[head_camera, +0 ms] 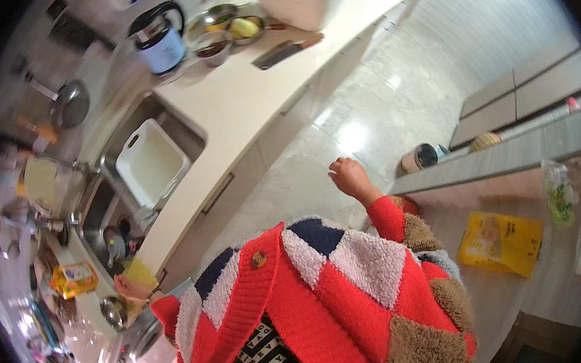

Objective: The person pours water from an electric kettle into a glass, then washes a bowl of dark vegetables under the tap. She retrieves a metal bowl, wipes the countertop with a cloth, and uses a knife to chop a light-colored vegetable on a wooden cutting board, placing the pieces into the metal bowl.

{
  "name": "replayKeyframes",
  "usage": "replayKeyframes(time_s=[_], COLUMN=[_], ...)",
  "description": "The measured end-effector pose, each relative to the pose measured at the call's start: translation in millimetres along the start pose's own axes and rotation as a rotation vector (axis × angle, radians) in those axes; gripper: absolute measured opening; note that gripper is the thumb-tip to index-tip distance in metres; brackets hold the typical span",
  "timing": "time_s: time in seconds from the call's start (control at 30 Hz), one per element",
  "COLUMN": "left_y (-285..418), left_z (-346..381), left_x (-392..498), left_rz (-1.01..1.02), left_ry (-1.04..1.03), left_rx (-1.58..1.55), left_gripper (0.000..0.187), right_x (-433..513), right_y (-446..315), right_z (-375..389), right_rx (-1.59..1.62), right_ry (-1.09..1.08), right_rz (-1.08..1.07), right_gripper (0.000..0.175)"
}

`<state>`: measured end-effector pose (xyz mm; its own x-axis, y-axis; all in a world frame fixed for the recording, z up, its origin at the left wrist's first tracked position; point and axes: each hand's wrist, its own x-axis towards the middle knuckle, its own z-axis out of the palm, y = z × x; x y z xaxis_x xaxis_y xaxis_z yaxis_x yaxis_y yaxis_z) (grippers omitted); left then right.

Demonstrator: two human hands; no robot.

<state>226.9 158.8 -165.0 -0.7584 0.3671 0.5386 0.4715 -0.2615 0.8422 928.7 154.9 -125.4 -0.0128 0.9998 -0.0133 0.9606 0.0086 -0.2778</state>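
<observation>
My left hand (133,289) is at the lower left, by the counter edge near the sink, with a yellow cloth or sheet (141,272) against it; whether the fingers grip it is blurred. My right hand (351,177) hangs over the tiled floor with its fingers curled; a small pale bit shows at its fingertips, too small to identify. A metal bowl or ladle (113,313) and a yellow-orange packet (75,280) lie close to my left hand. In the sink's upper basin a white plastic tub (151,165) rests tilted.
A cleaver (286,51) lies on the counter (235,105), beside a bowl of peeled food (244,28), a plastic container (213,48) and an electric kettle (159,43). A yellow bag (500,244) lies on the wooden surface at right. A bin (419,158) stands on the floor.
</observation>
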Motion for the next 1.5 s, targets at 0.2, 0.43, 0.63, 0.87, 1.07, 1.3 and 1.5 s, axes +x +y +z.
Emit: replayKeyframes(time_s=[0.2,0.43,0.63,0.87,1.07,1.3,1.5], left_y=[144,266,300,332,370,374,378], left_z=[203,375,466,568,632,661,681], left_x=[-123,-266,-322,-376,-400,-426,-449], left_rz=[-0.007,-0.217,-0.418,-0.449,-0.191,-0.288,-0.366], left_ry=[-0.651,-1.249,-1.717,-2.005,-2.138,-2.171,-2.116], left_rx=[0.213,-0.35,-0.229,-0.348,-0.238,-0.165,-0.151], left_gripper=[0.031,0.037,0.037,0.036,0.033,0.033,0.034], right_x=[-64,-132,-128,-84,-70,-91,-120], right_y=[121,218,262,321,403,477,533], right_z=[-37,-61,-118,-260,-355,-458,-521], right_rx=[-0.012,0.174,0.097,0.079,-0.079,-0.262,-0.799], right_ry=[0.252,0.393,0.653,1.005,1.35,1.593,1.756], right_rz=[0.253,0.861,0.993,1.147,1.102,1.201,1.443], right_gripper=[0.021,0.023,0.055,0.06,0.063,0.074,0.074])
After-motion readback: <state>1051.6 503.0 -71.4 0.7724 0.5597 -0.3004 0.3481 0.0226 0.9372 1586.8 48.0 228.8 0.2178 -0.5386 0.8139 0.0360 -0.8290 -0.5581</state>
